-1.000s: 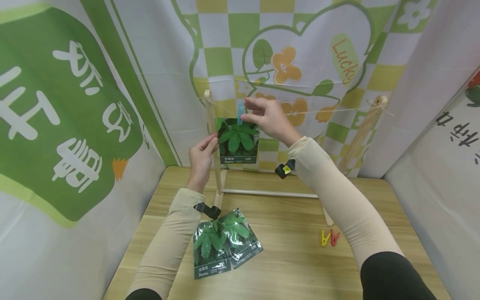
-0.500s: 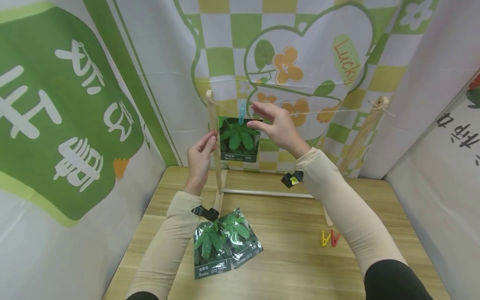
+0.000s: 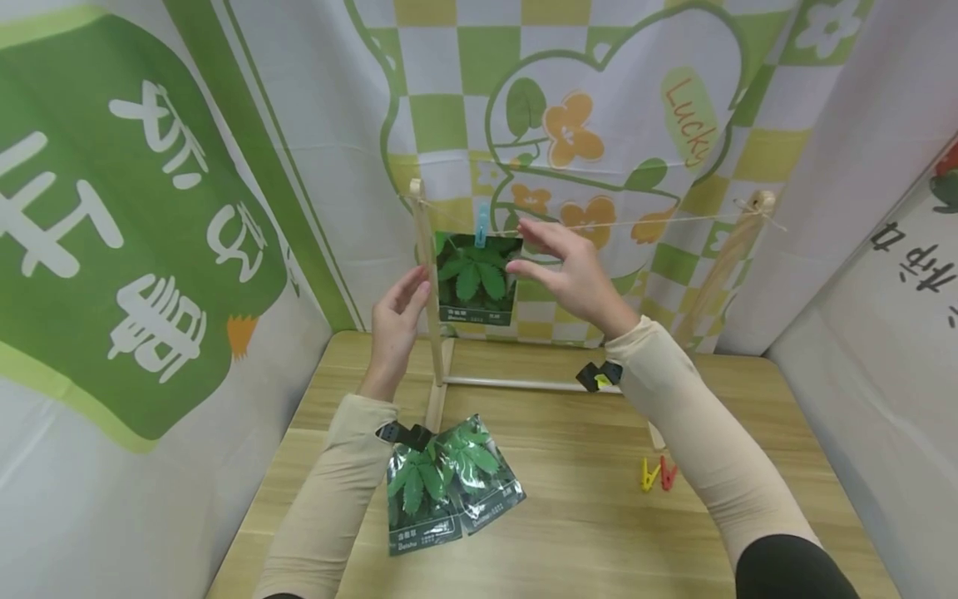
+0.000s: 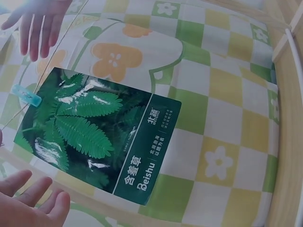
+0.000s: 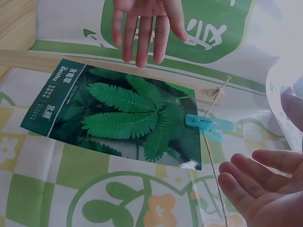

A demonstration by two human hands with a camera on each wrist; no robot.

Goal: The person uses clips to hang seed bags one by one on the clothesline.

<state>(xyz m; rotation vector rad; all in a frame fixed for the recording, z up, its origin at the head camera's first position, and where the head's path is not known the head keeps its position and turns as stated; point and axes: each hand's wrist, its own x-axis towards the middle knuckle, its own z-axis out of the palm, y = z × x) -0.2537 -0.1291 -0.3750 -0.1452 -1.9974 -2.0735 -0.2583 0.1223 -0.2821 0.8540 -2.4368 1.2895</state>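
A green seed packet (image 3: 479, 287) with a leaf picture hangs from a string (image 3: 659, 220), held at its top edge by a light blue clothespin (image 3: 482, 229). In the right wrist view the clothespin (image 5: 210, 124) grips both packet and string. My left hand (image 3: 394, 329) is beside the left wooden post, its fingers loosely bent and holding nothing. To the right of the packet is my right hand (image 3: 572, 270), fingers extended and thumb apart, overlapping the packet's right edge in the head view. Both wrist views show the hands apart from the packet (image 4: 99, 135).
Two more seed packets (image 3: 422, 507) lie overlapping on the wooden table (image 3: 584, 516). A yellow clothespin (image 3: 649, 475) and a red clothespin (image 3: 669, 473) lie at the right. The string runs between a left post (image 3: 430, 333) and a right post (image 3: 722, 262), joined below by a white rod (image 3: 524, 384).
My right hand has let go of the blue clothespin and moved right and down. My left hand has drawn slightly away from the packet's left edge. The packet stays hanging.
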